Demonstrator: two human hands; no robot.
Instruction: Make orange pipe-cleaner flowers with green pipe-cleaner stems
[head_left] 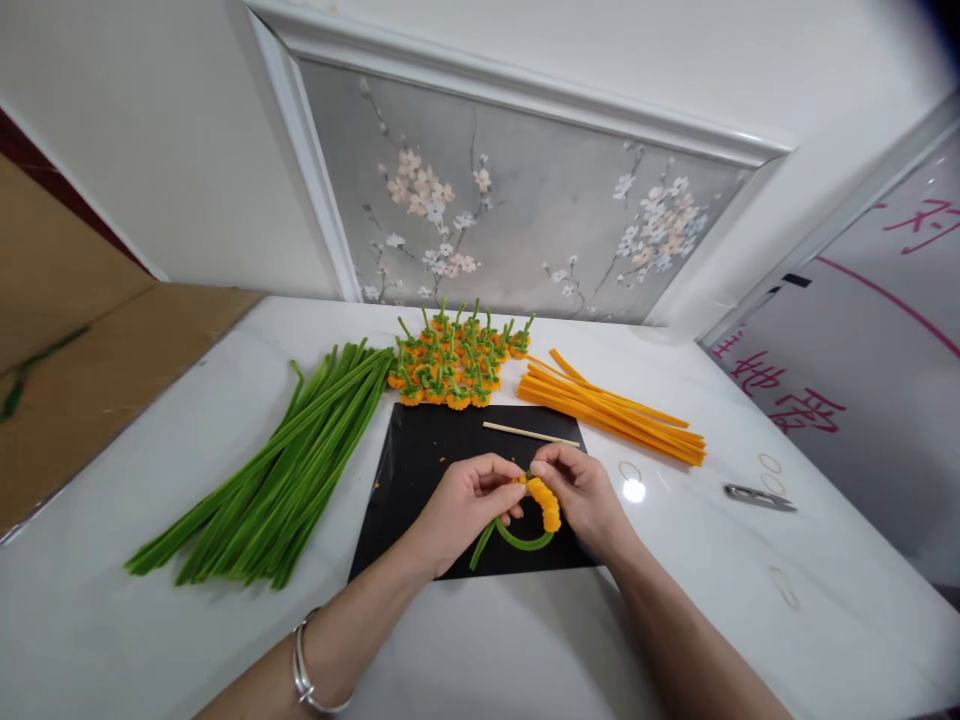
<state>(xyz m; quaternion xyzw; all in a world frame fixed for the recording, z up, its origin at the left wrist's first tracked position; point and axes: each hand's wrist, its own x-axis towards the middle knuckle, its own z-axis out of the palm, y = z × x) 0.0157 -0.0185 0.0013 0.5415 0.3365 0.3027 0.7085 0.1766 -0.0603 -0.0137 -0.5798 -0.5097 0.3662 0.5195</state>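
Above a black mat (405, 470), my left hand (476, 500) and my right hand (577, 490) meet, thumbs and fingers pinched together. Between them is a coiled orange pipe cleaner (546, 503), threaded on a green pipe cleaner (525, 543) whose loose end curves down and left. My left fingertips grip one end of the piece, and my right fingertips pinch the green tip at its top. The exact contact is partly covered by my fingers. A thin wooden stick (529, 433) lies on the mat just beyond my hands.
Several small orange-and-green pipe cleaner pumpkins (454, 360) stand behind the mat. Green pipe cleaners (277, 470) lie at left, orange pipe cleaners (611, 405) at right. Thread snips (759, 497) and rubber bands (784, 588) lie farther right. Cardboard (97, 370) borders the left side.
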